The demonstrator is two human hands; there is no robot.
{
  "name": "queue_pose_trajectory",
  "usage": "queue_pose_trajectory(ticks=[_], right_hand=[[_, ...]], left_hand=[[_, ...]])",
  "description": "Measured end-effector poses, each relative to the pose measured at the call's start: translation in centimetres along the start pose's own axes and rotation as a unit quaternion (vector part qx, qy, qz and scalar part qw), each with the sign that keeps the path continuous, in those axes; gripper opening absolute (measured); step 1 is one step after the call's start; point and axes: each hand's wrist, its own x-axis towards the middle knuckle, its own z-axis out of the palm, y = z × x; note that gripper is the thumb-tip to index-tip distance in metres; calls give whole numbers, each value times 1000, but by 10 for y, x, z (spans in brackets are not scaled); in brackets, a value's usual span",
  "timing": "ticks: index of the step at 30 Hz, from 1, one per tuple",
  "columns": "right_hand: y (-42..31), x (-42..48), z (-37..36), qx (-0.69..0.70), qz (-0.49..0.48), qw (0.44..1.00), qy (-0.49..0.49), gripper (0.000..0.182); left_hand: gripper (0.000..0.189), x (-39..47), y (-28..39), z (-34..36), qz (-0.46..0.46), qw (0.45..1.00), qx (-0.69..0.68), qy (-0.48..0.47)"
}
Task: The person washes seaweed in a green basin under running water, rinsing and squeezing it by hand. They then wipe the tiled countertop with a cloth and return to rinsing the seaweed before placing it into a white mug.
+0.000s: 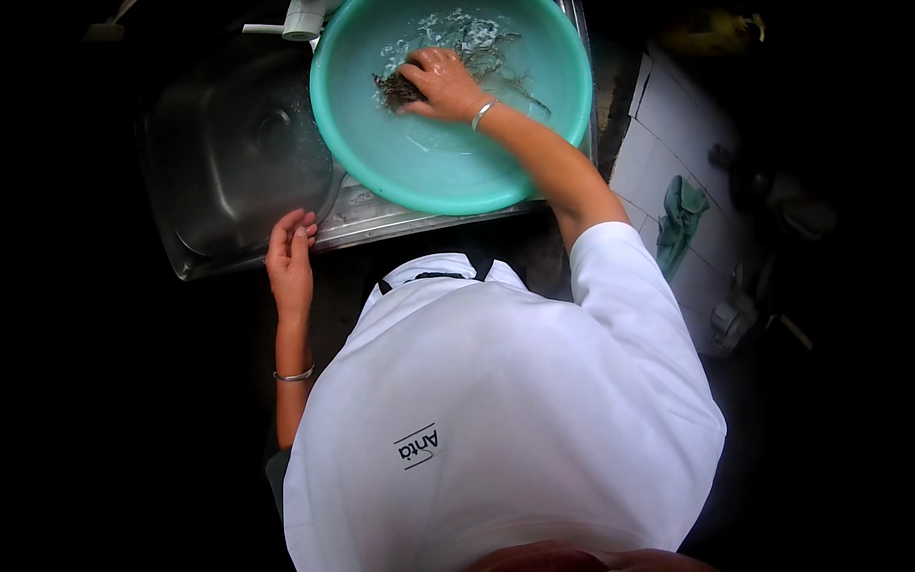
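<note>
A round turquoise plastic basin (450,193) holds water. In it, my wet right hand (447,82) is closed over a dark, stringy bundle (397,93) that looks like plant stems or roots. Thin brown strands (493,58) trail to its right amid bubbles and splashes. The part of the bundle under my palm is hidden. My left hand (292,247) is beside the front rim of the metal sink, its fingers loosely bent and nothing in them. A bangle circles each of my wrists.
The basin stands on the ledge of a stainless steel sink (236,164), right of the sink bowl. A white tap (304,20) reaches in at the top. On the right, a green cloth (680,218) hangs by white tiles (654,161); a metal vessel (730,320) is farther down.
</note>
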Motion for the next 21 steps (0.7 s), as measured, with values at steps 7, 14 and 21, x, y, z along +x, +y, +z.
queue_pose_trajectory(ticks=[7, 14, 21], right_hand=[[-9, 7, 4, 53, 5, 998, -38, 28], [-16, 20, -16, 223, 153, 962, 48, 26], [18, 34, -77, 50, 245, 968, 18, 35]], left_hand=[[25, 2, 10, 6, 14, 1000, -5, -15], [25, 1, 11, 4, 19, 1000, 3, -7], [25, -1, 11, 5, 28, 1000, -1, -8]])
